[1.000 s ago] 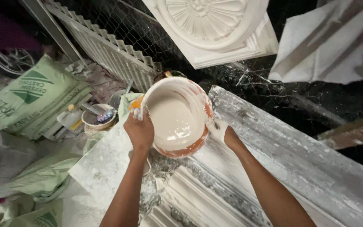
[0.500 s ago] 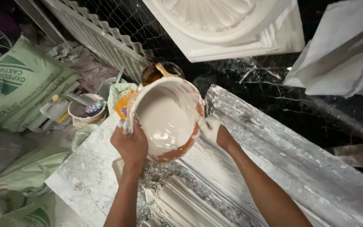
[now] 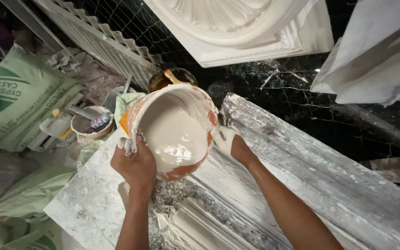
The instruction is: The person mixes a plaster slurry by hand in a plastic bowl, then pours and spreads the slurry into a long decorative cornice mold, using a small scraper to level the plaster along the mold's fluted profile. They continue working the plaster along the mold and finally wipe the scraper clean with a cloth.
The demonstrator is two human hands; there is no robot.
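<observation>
Tipping the orange bucket point(image 3: 174, 132) of wet white plaster over the near left end of the long mould point(image 3: 302, 185), we've got our left hand point(image 3: 135, 164) clamped on its rim and right hand point(image 3: 230, 143) cupping its side, so next it probably needs a steadier, steeper tilt.
</observation>
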